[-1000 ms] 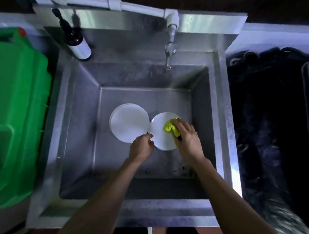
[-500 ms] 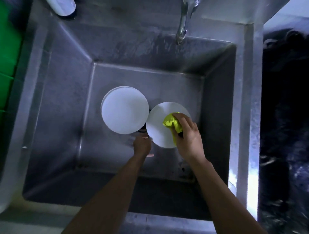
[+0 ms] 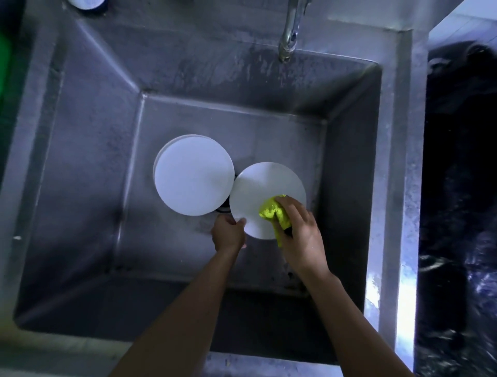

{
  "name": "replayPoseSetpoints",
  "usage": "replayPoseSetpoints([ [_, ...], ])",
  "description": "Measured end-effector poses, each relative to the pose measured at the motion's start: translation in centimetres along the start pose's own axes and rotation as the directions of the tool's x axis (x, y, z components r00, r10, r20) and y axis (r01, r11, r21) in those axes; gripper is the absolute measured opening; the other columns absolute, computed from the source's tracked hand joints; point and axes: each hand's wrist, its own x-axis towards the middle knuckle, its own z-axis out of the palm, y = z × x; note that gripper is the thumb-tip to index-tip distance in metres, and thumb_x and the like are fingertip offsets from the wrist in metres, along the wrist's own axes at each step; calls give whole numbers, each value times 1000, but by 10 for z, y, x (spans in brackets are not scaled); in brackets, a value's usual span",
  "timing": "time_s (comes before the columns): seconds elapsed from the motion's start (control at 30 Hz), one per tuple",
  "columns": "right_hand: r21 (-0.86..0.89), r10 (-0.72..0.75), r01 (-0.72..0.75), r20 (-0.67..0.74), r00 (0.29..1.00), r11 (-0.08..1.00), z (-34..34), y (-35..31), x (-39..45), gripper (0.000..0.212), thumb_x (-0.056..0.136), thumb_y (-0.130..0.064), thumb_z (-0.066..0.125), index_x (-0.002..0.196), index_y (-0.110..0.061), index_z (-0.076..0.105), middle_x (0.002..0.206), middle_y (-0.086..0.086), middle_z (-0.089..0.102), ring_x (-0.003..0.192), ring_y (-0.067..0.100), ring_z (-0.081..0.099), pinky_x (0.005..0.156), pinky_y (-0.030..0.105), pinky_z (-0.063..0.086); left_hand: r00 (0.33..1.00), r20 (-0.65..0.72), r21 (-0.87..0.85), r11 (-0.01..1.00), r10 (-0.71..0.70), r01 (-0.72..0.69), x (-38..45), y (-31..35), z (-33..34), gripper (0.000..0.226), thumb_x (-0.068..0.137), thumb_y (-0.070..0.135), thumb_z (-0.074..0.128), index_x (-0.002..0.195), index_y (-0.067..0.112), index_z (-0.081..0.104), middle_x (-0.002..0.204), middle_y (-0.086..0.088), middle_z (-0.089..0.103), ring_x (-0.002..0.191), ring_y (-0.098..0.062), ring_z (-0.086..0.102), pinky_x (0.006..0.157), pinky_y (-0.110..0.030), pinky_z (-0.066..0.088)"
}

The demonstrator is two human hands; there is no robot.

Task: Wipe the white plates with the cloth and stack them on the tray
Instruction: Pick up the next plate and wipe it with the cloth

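- While only the head view is given, it looks straight down into one steel sink (image 3: 88, 166) with a single tap (image 3: 289, 32) over its far wall.
- Two white discs show on the sink floor: a stack of plates (image 3: 192, 175) on the left and a single plate (image 3: 265, 188) on the right. Extra rims peek out along the stack's left edge, but how many plates it holds cannot be counted.
- The two touch or slightly overlap at their near edges, above a dark drain that is mostly hidden.
- One yellow-green cloth (image 3: 273, 211) lies bunched on the near right part of the single plate.
- The right hand (image 3: 301, 236) grips the cloth, fingers curled over it, and presses it on the plate.
- The left hand (image 3: 228, 234) pinches the single plate's near left rim, thumb on top and fingers curled beneath.
- One bottle base (image 3: 86, 3) shows at the top left edge, cut off by the frame.
- A green strip (image 3: 4, 62) shows at the far left edge; what it is cannot be told.
- Right of the sink lies a dark, blurred area.
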Motion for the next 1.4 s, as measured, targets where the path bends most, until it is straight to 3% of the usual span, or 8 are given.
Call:
replayPoseSetpoints([
  [0.23,20,6,-5,-20,1000,1000,-6,-2,-13,58,88,-6,74,141,-20,54,146,0,52,128,28,53,104,46,48,995,-1,-44,994,96,-96,-15,-5,6,10,89,12,69,91,20,64,94,-8,70,70,-35,71,64,-51,63],
  [0.53,10,7,-6,-14,1000,1000,-22,-7,-23,61,88,-4,71,143,-22,52,148,-2,50,122,29,53,101,46,48,990,110,-328,937,-92,124,-44,-12,1,8,96,2,59,95,10,63,93,-21,63,54,-24,57,61,-44,62],
  [0.63,14,-2,2,-4,1000,1000,-27,-9,-26,62,87,-3,71,143,-23,52,148,-2,51,120,30,54,99,47,49,993,90,-313,944,-78,103,-54,-14,-9,2,94,7,63,96,7,62,93,-17,64,64,-25,64,60,-41,62],
  [0.8,13,25,-25,6,1000,1000,-33,-14,-34,64,86,-2,71,143,-22,52,148,0,50,122,31,53,100,49,49,982,184,-427,896,-48,123,-66,-12,-22,16,93,-2,59,106,5,58,117,-13,64,109,-28,65,68,-43,63],
  [0.93,9,27,-27,-12,1000,1000,-36,-19,-41,61,87,-3,70,143,-20,53,147,2,52,118,32,55,99,47,49,962,271,-471,873,12,122,-75,-6,-25,27,91,-6,57,113,9,53,124,-12,61,111,-28,66,67,-39,62],
  [1.07,12,48,-48,-12,999,999,-40,-23,-51,57,91,-8,69,143,-17,50,143,3,54,118,32,55,97,48,49,925,371,-468,876,78,114,-83,10,-27,57,84,-6,54,119,39,59,121,1,69,107,-31,71,71,-43,62],
  [1.2,-28,31,-31,12,999,999,-51,-28,-58,54,90,-6,68,140,-16,51,141,5,55,114,35,55,94,48,49,929,362,-465,879,78,107,-91,24,-39,54,84,-12,47,124,23,59,129,-13,64,115,-38,64,71,-47,61],
  [1.4,-66,-55,55,14,998,996,-83,-48,-56,66,83,-2,68,142,-25,50,148,-2,48,115,32,54,92,47,48,914,366,-430,903,177,-3,-128,52,-76,56,81,-15,46,122,18,64,126,-20,66,101,-34,67,63,-37,59],
])
